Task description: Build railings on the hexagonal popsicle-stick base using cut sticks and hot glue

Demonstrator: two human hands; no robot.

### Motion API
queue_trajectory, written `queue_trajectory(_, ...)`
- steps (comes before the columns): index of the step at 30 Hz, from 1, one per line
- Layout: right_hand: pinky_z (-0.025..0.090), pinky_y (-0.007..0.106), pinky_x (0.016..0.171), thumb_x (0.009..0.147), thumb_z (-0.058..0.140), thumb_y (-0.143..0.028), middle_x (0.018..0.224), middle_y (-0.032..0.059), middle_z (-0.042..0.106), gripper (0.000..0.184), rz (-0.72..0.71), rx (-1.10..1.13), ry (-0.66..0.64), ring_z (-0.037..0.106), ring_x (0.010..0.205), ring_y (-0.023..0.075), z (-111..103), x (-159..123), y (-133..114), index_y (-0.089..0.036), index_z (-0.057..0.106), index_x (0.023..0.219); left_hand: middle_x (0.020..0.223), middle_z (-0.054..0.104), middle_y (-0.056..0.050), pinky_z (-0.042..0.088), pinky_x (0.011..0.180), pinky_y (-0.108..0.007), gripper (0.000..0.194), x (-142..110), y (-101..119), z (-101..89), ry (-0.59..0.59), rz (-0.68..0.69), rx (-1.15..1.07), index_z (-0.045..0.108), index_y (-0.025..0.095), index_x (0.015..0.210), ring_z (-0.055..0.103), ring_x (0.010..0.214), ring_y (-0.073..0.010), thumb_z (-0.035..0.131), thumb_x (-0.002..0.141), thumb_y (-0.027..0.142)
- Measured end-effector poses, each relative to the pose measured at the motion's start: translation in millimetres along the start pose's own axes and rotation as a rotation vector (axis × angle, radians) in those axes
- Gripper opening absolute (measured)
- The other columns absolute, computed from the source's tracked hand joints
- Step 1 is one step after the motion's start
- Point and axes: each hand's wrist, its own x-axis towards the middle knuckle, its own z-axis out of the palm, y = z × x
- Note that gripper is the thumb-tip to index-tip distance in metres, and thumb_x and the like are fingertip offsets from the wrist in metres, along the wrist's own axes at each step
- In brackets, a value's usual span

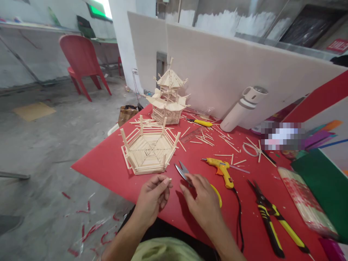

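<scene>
My left hand (155,194) is closed in a pinch at the table's near edge, with the pale tip of a short wooden stick (170,179) showing between thumb and finger. To its right, my right hand (202,199) reaches over yellow-handled scissors (219,196), thumb and fingers apart. The scissor blades are parted and point up-left; the hand hides their middle, so contact is unclear. Just beyond my hands lies a hexagonal stick base (149,152) with upright posts at its corners. Behind it stands a tiered stick pagoda model (170,98).
On the red table (108,170) are a yellow glue gun (221,170) with a black cord, pruning shears (269,214), a yellow utility knife (203,123), loose sticks (203,137), a white bottle (240,112) and a packet of sticks (306,203). A pale board (212,72) stands behind.
</scene>
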Motion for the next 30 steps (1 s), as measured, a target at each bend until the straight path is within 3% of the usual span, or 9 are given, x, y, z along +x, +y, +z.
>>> queue_trajectory(3,0.049,0.048,0.089,0.082,0.068,-0.044,0.117,0.0136,0.061,0.049,0.074,-0.234,-0.047,0.059,0.108,0.0341,-15,-17,19,-0.02,0.058,0.123,0.065,0.063,0.001,0.028,0.034,-0.014,0.031,1,1,3.6,0.021,-0.014,-0.066,0.061,0.015,0.073,0.045,0.043,-0.0052,0.083,0.064,0.035)
queue_trajectory(6,0.052,0.045,0.082,0.082,0.067,-0.045,0.117,0.0134,0.059,0.054,0.142,-0.291,-0.079,0.061,0.106,0.0337,-23,-32,31,-0.021,0.053,0.128,0.066,0.063,0.001,0.031,0.036,-0.014,0.029,3,-1,4.2,0.019,-0.02,-0.104,0.062,0.015,0.072,0.045,0.045,-0.0046,0.085,0.062,0.031)
queue_trajectory(11,0.05,0.042,0.084,0.079,0.063,-0.026,0.115,0.0135,0.061,0.056,0.094,-0.318,-0.157,0.063,0.104,0.0324,-25,-36,31,-0.021,0.05,0.133,0.061,0.06,0.002,0.031,0.038,-0.014,0.027,5,-5,3.1,0.004,-0.004,-0.121,0.065,0.014,0.078,0.042,0.044,-0.0035,0.085,0.063,0.027)
queue_trajectory(17,0.049,0.038,0.075,0.068,0.06,-0.013,0.092,0.0139,0.067,0.074,0.132,-0.412,-0.197,0.065,0.088,0.0316,-26,-24,28,-0.012,0.047,0.141,0.065,0.062,0.002,0.032,0.039,-0.014,0.03,1,-6,7.1,0.013,-0.02,-0.168,0.065,0.014,0.08,0.045,0.046,-0.0036,0.087,0.061,0.024)
queue_trajectory(22,0.05,0.042,0.08,0.077,0.064,-0.027,0.099,0.0121,0.069,0.064,0.137,-0.205,-0.114,0.064,0.093,0.0319,-23,-27,41,-0.018,0.048,0.138,0.066,0.061,0.002,0.034,0.04,-0.014,0.029,-3,0,17.5,0.0,-0.082,-0.261,0.063,0.014,0.076,0.047,0.047,-0.0033,0.087,0.061,0.022)
queue_trajectory(25,0.051,0.044,0.087,0.073,0.072,-0.04,0.117,0.0126,0.063,0.079,0.08,-0.034,-0.012,0.06,0.107,0.0322,-22,-34,39,-0.021,0.039,0.143,0.068,0.062,0.002,0.039,0.044,-0.015,0.025,-3,2,26.5,-0.004,-0.1,-0.282,0.063,0.014,0.075,0.052,0.051,-0.005,0.084,0.063,0.019)
queue_trajectory(27,0.049,0.047,0.094,0.073,0.074,-0.04,0.128,0.0137,0.056,0.086,0.029,0.018,0.04,0.053,0.119,0.0334,-22,-37,34,-0.022,0.032,0.146,0.068,0.063,0.001,0.045,0.05,-0.017,0.021,-4,3,32.9,-0.003,-0.097,-0.274,0.063,0.014,0.073,0.056,0.055,-0.0071,0.082,0.065,0.017)
queue_trajectory(30,0.047,0.05,0.097,0.078,0.07,-0.035,0.127,0.015,0.054,0.077,-0.04,0.023,0.057,0.051,0.12,0.0335,-21,-36,25,-0.021,0.034,0.145,0.066,0.064,0.001,0.048,0.054,-0.02,0.017,-4,4,41.4,0.018,-0.068,-0.269,0.065,0.015,0.074,0.06,0.059,-0.0104,0.079,0.064,0.014)
